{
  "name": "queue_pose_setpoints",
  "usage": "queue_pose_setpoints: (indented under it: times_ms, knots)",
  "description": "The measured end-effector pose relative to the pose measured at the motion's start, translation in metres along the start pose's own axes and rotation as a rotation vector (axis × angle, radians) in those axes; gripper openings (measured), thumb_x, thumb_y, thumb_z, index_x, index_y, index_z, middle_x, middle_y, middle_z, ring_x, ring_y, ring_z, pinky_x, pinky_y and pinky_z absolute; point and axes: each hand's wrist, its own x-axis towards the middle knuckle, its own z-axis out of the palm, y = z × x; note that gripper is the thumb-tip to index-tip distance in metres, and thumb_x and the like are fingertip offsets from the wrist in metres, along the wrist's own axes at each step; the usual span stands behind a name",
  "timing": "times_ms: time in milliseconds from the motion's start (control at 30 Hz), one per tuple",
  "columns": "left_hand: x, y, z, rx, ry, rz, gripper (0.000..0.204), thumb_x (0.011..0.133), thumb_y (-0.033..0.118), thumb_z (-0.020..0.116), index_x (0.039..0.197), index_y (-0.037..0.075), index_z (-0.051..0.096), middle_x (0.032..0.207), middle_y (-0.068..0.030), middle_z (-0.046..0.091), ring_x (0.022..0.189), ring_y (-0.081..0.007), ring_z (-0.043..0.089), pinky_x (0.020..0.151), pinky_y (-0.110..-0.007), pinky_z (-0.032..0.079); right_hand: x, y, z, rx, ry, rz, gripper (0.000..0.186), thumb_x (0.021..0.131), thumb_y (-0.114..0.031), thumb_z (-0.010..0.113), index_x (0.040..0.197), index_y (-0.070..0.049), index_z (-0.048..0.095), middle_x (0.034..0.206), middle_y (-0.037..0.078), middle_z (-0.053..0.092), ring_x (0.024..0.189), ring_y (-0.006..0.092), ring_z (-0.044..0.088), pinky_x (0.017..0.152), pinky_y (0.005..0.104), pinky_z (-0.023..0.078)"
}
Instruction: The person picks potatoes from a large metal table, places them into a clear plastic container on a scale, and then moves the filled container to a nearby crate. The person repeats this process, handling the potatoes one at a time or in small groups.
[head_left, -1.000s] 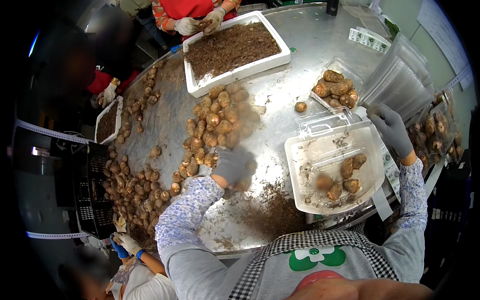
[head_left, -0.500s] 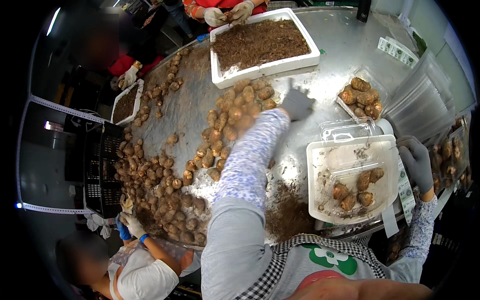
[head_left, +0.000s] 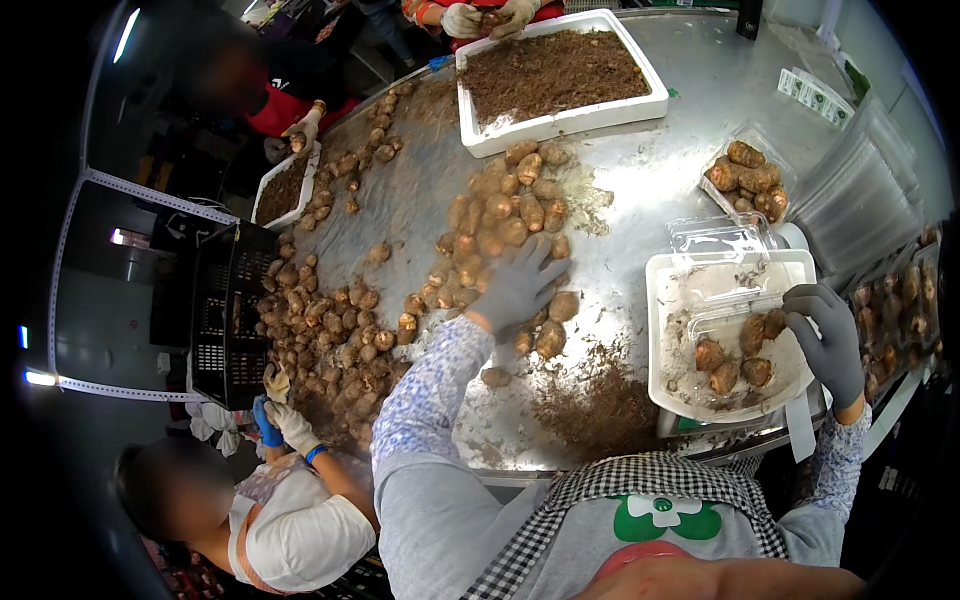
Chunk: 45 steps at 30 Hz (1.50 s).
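Note:
My left hand, in a grey glove, spreads its fingers over the near right side of a pile of small brown taros, touching some. A few loose taros lie just to its right. On the right, my grey-gloved right hand is at the right rim of a white tray, fingers bent and apart, fingertips by the edge of a clear plastic clamshell box. The open box lies in the tray and holds several taros. Whether those fingertips press on the box I cannot tell.
A filled taro box and stacked clear boxes stand at the back right. A white foam box of soil is at the back. A black crate and a larger taro heap lie left, where co-workers' gloved hands work.
My left hand has moved left and nearer, from the bare metal beyond the pile onto the taros. My right hand has shifted up to the tray's rim. The view has turned slightly.

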Motion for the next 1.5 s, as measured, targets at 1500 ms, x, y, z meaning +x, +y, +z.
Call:
queue_pose_setpoints:
  times_ms: [1500]
  knots:
    - [-0.114,0.207,-0.077,-1.731,0.326,-0.449,0.053,0.085,0.02,0.072,0.131,0.002,0.054,0.128,-0.011,0.057,0.121,-0.0214,0.052,0.106,-0.035,0.04,-0.053,-0.138,0.153,0.508,-0.045,0.027,0.039,0.08,-0.017,0.076,0.117,-0.008,0.066,0.105,0.01,0.059,0.088,0.0237,0.062,0.076,0.0321,0.052]
